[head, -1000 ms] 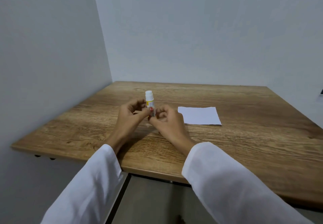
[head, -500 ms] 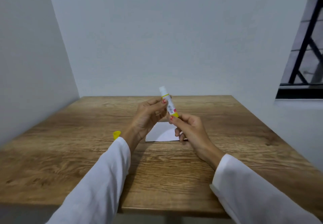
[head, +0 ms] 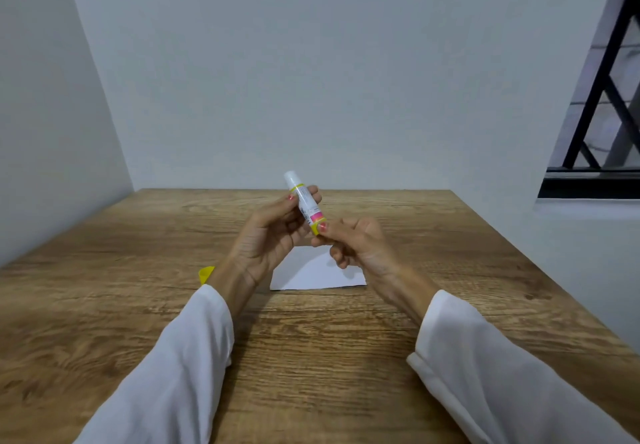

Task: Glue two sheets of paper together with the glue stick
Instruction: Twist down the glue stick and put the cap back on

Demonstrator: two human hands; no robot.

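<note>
Both hands are raised above the wooden table (head: 104, 305) and clamped on the same glue stick (head: 304, 203), which tilts with its white exposed tip up and to the left and its yellow base down and to the right. The left hand (head: 266, 236) wraps the upper barrel, thumb on the near side and fingers curled round the far side. The right hand (head: 360, 243) pinches the yellow base between thumb and forefinger, its other fingers curled under. Below and behind the hands a white sheet of paper (head: 311, 274) lies flat on the table, partly hidden by them; whether it is one sheet or two stacked cannot be told. A yellow cap (head: 206, 274) rests on the table just left of the left wrist, partly hidden by the white sleeve (head: 194, 357). At the far right a dark-framed window (head: 602, 104) shows in the wall.
</note>
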